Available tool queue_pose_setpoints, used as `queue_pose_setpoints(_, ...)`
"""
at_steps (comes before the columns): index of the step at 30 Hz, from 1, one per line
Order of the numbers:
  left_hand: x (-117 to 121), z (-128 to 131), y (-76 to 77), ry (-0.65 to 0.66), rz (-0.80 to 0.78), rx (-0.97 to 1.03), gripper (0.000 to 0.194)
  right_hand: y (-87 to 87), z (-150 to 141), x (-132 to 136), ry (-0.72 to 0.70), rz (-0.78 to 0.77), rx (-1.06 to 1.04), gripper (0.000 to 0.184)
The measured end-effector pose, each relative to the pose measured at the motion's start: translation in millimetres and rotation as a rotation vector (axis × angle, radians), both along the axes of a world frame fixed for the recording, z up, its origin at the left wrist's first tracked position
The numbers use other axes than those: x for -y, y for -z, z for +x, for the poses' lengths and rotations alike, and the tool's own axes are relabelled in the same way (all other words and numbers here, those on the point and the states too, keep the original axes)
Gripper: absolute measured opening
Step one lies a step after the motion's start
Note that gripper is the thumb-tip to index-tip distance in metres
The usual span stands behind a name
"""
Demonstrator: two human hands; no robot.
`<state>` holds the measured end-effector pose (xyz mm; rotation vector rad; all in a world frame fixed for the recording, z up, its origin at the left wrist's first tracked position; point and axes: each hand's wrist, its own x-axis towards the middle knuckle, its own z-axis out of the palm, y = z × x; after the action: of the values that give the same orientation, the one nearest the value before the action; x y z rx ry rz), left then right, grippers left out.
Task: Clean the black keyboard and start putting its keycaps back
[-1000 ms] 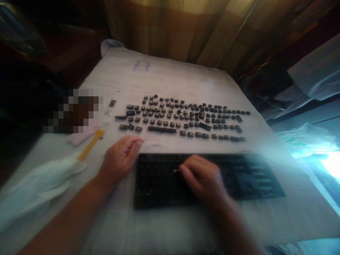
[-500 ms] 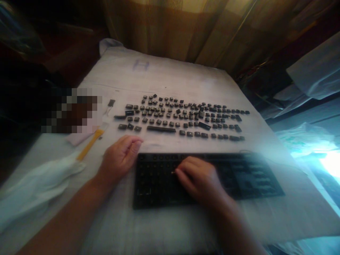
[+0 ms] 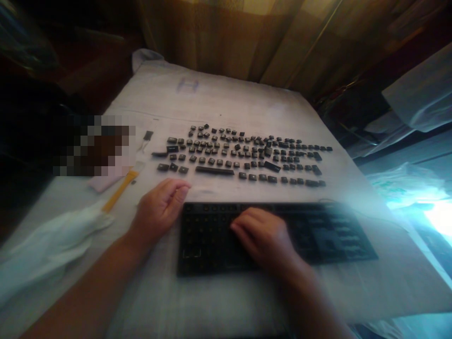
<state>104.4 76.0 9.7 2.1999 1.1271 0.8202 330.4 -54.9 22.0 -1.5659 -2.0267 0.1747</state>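
Yellow-handled tool (image 3: 120, 192) lies left; next, the left hand (image 3: 160, 205), grip curled closed. Purple H-like mark (image 3: 188, 85) beyond; keycaps (image 3: 236, 164) sit loose in rows, legends unreadable. Keyboard (image 3: 303, 235) on the surface (image 3: 247, 101) looks stripped leftward, too dark rightward to judge; right hand (image 3: 261, 230) over it, grip pressed together, anything pinched hidden.

Matt black plastic on soft, dull white cloth.
The long black rectangular keyboard base (image 3: 208, 261) looks like smooth plastic with a low sheen toward its right end; the small black blocky keycaps (image 3: 214, 171) look like hard plastic, mostly matt. The white cloth covering (image 3: 226, 301) is matt and faintly creased, the crumpled white bundle (image 3: 63, 249) soft and wrinkled, the flat yellow handle (image 3: 120, 191) smooth, its material unclear. The tan checked curtain (image 3: 219, 33) looks like woven cloth.
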Motion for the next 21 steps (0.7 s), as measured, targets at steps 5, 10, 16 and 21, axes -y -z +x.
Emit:
queue_pose_setpoints(5,0.8,0.2,-1.1,0.001,-0.005,0.002,0.031,2.1,-2.1,-1.2,0.029,0.061,0.071,0.036)
queue_pose_setpoints(10,1.0,1.5,-1.1,-0.003,-0.006,0.004,0.031,3.4,-3.3,-2.1,0.053,0.097,0.086,0.042)
queue_pose_setpoints(16,0.0,1.7,-1.7,-0.002,-0.009,-0.001,0.032,4.1,-4.2,-1.5,0.051,0.094,0.057,0.040)
queue_pose_setpoints(21,-0.3,0.6,-2.8,-0.022,-0.028,-0.018,0.033,-1.9,-0.4,0.2,0.059,0.036,-0.090,0.030)
